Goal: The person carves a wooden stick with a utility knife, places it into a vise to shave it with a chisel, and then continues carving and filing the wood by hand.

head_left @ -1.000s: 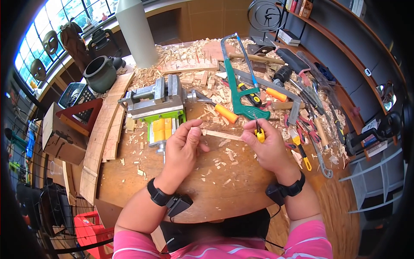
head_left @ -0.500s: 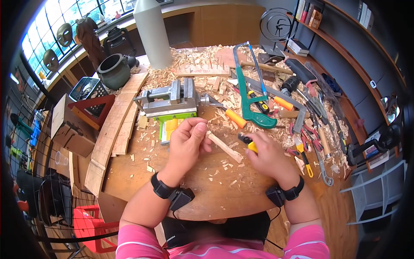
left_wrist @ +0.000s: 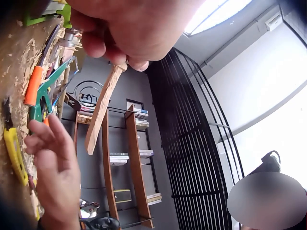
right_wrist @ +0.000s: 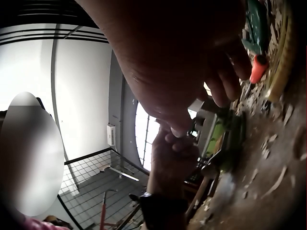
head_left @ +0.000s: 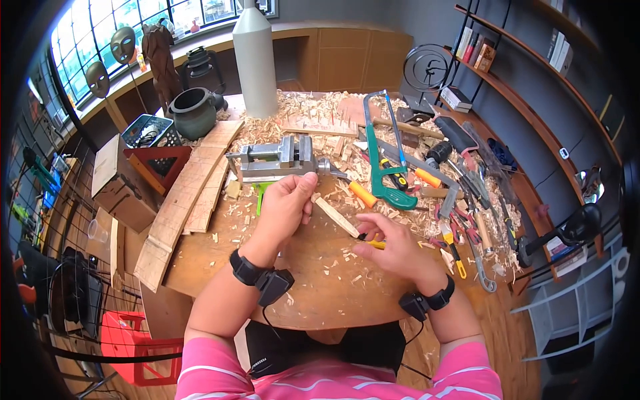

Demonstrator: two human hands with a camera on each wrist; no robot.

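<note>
Wooden shavings lie all over the round workbench, thickest behind the metal vise, which serves as the landmark here. Just in front of the vise, the left hand pinches the upper end of a thin wooden strip between thumb and curled fingers; the left wrist view shows the same strip hanging down from those fingertips. The strip slants away from the vise, down and to the right, toward the right hand. That hand sits farther from the vise, in front and to its right, fingers curled around a small yellow-handled knife whose dark tip lies at the strip's lower end; whether blade and wood actually touch is too small to tell. In the right wrist view the hand fills most of the frame and the tool is hidden.

To the right of the vise, an orange-handled tool lies just beside its crank, and a green-framed hacksaw stretches away beyond that. Farther right of the vise, pliers and screwdrivers are scattered near the bench edge. Left of the vise, long curved wooden planks lie on the bench, and a dark green pot stands behind and to the left.
</note>
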